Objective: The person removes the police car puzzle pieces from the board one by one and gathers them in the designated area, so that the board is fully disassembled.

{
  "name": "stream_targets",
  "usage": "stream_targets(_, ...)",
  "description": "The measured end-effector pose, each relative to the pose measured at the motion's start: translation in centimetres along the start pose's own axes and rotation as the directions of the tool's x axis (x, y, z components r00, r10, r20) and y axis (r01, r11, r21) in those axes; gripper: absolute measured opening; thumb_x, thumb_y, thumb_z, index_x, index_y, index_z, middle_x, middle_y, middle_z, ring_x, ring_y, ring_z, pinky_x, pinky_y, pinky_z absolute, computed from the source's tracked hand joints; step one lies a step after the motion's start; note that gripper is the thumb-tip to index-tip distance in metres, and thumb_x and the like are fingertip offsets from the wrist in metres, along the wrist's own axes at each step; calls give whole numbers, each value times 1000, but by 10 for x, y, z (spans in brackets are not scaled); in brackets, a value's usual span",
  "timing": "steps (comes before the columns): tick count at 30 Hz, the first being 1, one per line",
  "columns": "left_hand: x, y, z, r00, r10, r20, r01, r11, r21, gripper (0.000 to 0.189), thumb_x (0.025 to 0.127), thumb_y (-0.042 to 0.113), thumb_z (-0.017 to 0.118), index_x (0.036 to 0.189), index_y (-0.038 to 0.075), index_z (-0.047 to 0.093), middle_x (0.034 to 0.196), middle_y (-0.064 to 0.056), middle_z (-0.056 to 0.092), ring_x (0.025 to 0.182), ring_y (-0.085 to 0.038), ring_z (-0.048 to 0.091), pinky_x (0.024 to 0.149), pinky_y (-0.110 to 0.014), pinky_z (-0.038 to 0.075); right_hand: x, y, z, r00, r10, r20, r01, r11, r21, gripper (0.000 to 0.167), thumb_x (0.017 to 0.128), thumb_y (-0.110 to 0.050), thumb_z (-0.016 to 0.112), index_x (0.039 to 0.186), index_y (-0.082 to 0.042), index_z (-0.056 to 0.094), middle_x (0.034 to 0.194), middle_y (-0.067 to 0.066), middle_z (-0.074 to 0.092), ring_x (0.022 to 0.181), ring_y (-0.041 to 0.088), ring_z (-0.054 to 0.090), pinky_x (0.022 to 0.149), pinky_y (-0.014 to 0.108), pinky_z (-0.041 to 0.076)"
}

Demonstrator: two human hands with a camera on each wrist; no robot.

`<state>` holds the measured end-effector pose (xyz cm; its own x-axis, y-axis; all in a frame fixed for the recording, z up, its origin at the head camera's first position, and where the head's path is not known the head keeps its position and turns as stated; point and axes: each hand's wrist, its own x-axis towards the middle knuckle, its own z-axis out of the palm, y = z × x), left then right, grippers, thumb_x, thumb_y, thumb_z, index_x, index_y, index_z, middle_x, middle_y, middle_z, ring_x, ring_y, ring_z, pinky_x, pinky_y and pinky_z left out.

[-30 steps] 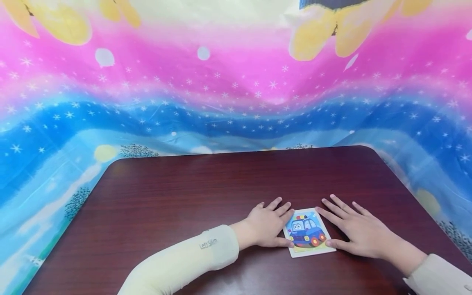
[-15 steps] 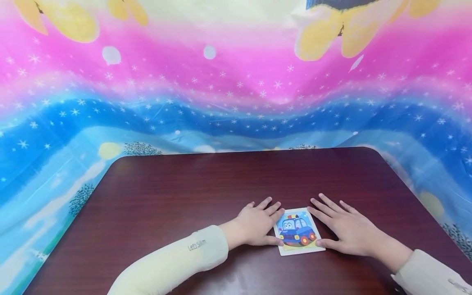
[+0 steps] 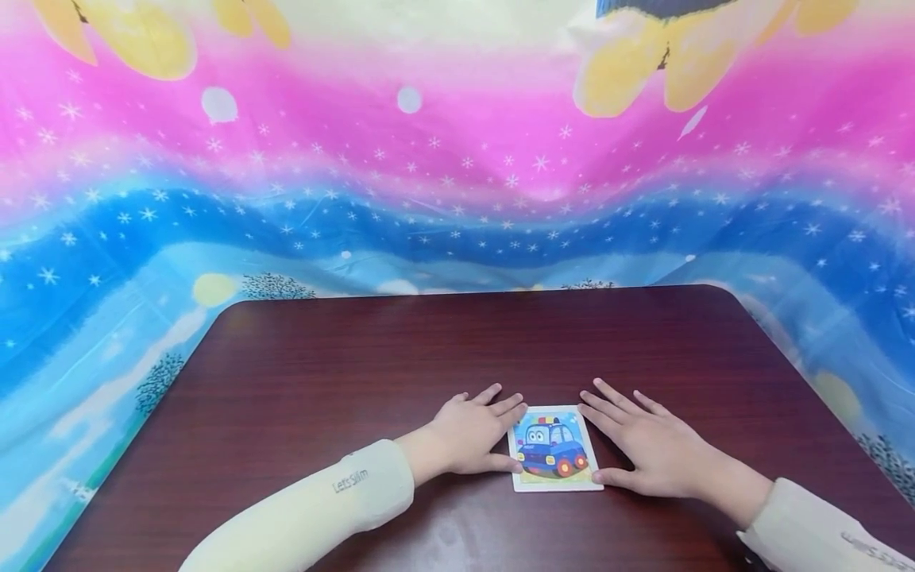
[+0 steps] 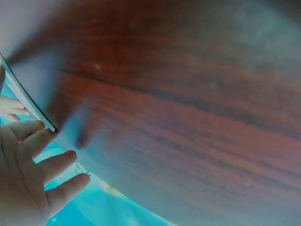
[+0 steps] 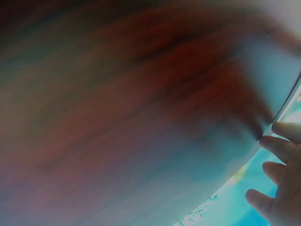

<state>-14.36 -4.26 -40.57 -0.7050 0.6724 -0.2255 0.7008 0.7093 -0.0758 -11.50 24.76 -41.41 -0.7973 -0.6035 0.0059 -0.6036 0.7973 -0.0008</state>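
A square white-bordered picture board (image 3: 556,454) with a cartoon blue police car lies flat on the dark table. At its left edge is my left hand (image 3: 468,433), palm down, fingers straight and spread, with the thumb and a fingertip touching the border. My right hand (image 3: 650,445) mirrors it on the right side, its thumb at the lower right corner and a finger at the upper right. In the left wrist view, the board's thin edge (image 4: 29,100) shows beside the left fingers (image 4: 56,165). The right wrist view shows the right fingers (image 5: 277,148) near that edge.
The dark red wood-grain table (image 3: 357,357) has rounded far corners and extends beyond both hands. A pink and blue patterned cloth (image 3: 457,175) hangs behind it and around its sides. Pale sleeves (image 3: 314,500) cover both forearms.
Both hands and the board have shifted to the left together across the table, and the board now sits straighter. The head view has turned slightly.
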Motion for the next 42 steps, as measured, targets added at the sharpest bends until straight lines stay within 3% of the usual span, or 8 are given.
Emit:
stream_targets(9, -12, -4, -1, 1000, -10, -6, 10, 999, 46, 84, 88, 77, 44, 156, 31, 31, 162, 14, 30, 149, -19, 34, 109, -46, 47, 7, -13, -2, 1000, -19, 19, 19, 1000, 17, 92, 86, -80, 44, 149, -12, 47, 156, 7, 44, 151, 31, 28, 110, 60, 39)
stream_targets(29, -51, -32, 13, 1000, -19, -22, 18, 999, -38, 81, 89, 72, 51, 155, 28, 35, 161, 10, 34, 148, -20, 37, 106, -49, 49, 32, -45, -3, 997, -70, 41, 69, 997, 25, 94, 84, -81, 46, 145, -9, 51, 153, 9, 47, 152, 32, 26, 107, 56, 45)
stream_targets(42, -64, -46, 17, 998, -22, -51, 19, 998, -66, 79, 89, 67, 55, 154, 25, 39, 159, 7, 38, 146, -21, 40, 103, -51, 50, 49, -59, -6, 996, -74, 58, 73, 997, 29, 91, 83, -74, 58, 145, -7, 51, 154, 10, 47, 152, 34, 26, 104, 52, 48)
